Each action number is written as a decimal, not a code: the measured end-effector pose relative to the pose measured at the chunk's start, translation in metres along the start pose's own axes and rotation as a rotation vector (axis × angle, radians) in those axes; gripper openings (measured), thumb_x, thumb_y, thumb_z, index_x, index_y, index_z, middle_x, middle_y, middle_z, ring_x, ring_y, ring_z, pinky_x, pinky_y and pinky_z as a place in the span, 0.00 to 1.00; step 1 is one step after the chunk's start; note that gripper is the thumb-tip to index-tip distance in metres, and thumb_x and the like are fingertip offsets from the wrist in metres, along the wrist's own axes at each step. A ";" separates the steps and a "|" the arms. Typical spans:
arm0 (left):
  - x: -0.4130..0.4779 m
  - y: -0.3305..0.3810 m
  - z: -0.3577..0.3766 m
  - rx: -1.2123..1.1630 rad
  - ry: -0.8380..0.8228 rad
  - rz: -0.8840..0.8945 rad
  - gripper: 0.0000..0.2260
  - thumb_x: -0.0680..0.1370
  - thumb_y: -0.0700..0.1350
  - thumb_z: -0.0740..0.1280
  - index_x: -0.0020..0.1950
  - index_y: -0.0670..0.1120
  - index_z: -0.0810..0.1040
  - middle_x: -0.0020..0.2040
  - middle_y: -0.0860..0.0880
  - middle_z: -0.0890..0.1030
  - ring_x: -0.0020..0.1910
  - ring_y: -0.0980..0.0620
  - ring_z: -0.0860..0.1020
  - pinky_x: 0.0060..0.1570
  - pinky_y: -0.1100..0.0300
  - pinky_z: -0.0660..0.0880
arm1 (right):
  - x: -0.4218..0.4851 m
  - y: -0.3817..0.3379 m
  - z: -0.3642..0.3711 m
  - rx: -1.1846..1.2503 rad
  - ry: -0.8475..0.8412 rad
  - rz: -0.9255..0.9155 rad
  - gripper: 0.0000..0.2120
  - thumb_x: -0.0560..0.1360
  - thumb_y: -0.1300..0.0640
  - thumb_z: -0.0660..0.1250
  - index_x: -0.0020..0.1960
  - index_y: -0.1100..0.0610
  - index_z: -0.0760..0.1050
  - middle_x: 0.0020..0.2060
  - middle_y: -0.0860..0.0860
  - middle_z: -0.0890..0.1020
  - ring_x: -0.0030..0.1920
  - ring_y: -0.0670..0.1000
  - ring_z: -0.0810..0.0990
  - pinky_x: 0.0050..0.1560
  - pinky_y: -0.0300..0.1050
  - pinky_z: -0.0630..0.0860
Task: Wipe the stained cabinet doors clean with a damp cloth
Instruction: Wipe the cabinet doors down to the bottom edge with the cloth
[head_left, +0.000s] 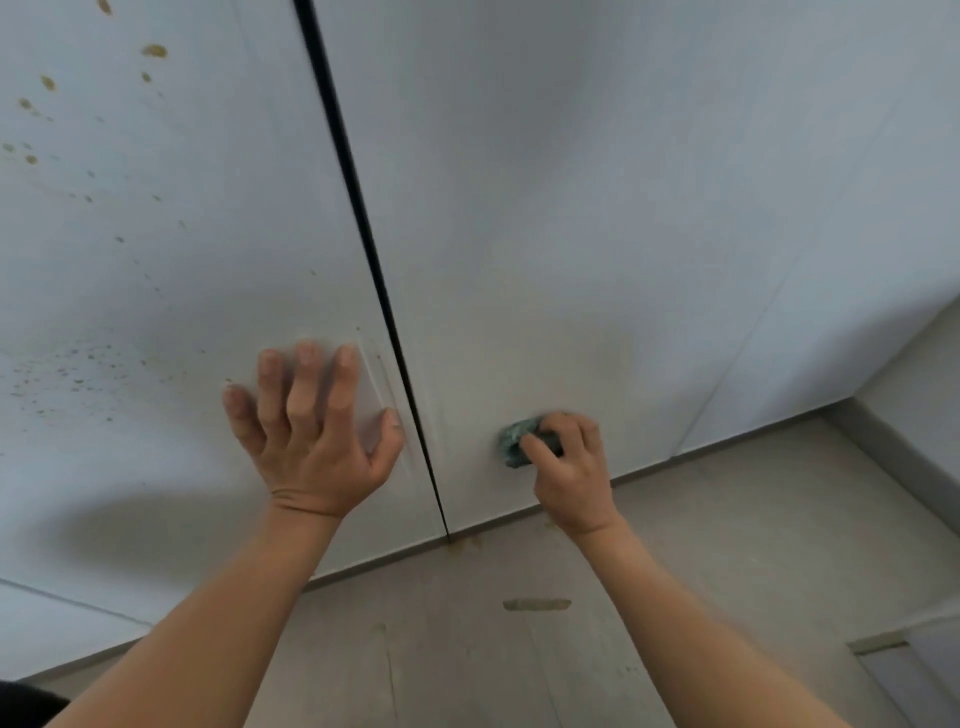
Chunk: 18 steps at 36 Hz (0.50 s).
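Two white cabinet doors fill the view, split by a dark vertical gap. The left door (156, 270) carries several brown spatter stains, thickest at its upper left and mid left. The right door (597, 234) shows only a faint smudge low down. My left hand (311, 436) lies flat on the left door near its inner edge, fingers spread and straight. My right hand (569, 467) grips a small bunched blue-green cloth (517, 441) and presses it against the lower part of the right door.
Below the doors lies a pale tiled floor (727, 545) with a brown smear (536, 604) and small brown drips near the foot of the door gap. A white wall with a grey skirting runs along the right side (914, 415).
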<state>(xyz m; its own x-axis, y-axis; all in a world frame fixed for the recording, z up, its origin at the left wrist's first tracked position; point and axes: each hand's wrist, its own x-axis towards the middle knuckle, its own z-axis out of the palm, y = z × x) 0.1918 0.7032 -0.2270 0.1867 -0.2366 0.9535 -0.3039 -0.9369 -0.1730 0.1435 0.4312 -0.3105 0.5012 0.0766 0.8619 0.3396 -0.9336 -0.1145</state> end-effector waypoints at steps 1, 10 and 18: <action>0.000 0.000 0.000 0.000 -0.002 -0.002 0.40 0.74 0.57 0.70 0.83 0.47 0.62 0.84 0.47 0.55 0.84 0.44 0.50 0.81 0.42 0.43 | 0.000 0.000 -0.004 0.017 -0.004 0.025 0.13 0.74 0.73 0.61 0.50 0.57 0.77 0.53 0.56 0.73 0.52 0.60 0.73 0.46 0.57 0.78; -0.001 0.002 0.004 0.019 0.032 -0.009 0.39 0.73 0.57 0.70 0.82 0.46 0.64 0.83 0.46 0.58 0.84 0.43 0.51 0.81 0.42 0.45 | 0.099 0.047 -0.065 0.027 0.522 0.269 0.15 0.71 0.77 0.57 0.51 0.62 0.74 0.51 0.56 0.72 0.50 0.59 0.72 0.50 0.50 0.71; 0.000 0.002 0.003 0.032 0.032 -0.010 0.39 0.74 0.57 0.69 0.82 0.46 0.63 0.84 0.47 0.55 0.84 0.43 0.50 0.81 0.42 0.44 | 0.099 0.049 -0.045 0.016 0.491 0.264 0.10 0.80 0.69 0.57 0.52 0.62 0.77 0.51 0.58 0.74 0.51 0.58 0.72 0.51 0.45 0.66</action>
<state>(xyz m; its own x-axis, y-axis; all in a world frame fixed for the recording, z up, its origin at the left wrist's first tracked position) 0.1945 0.7009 -0.2280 0.1591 -0.2191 0.9626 -0.2725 -0.9469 -0.1705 0.1742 0.3776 -0.2084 0.1423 -0.3345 0.9316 0.2669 -0.8933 -0.3615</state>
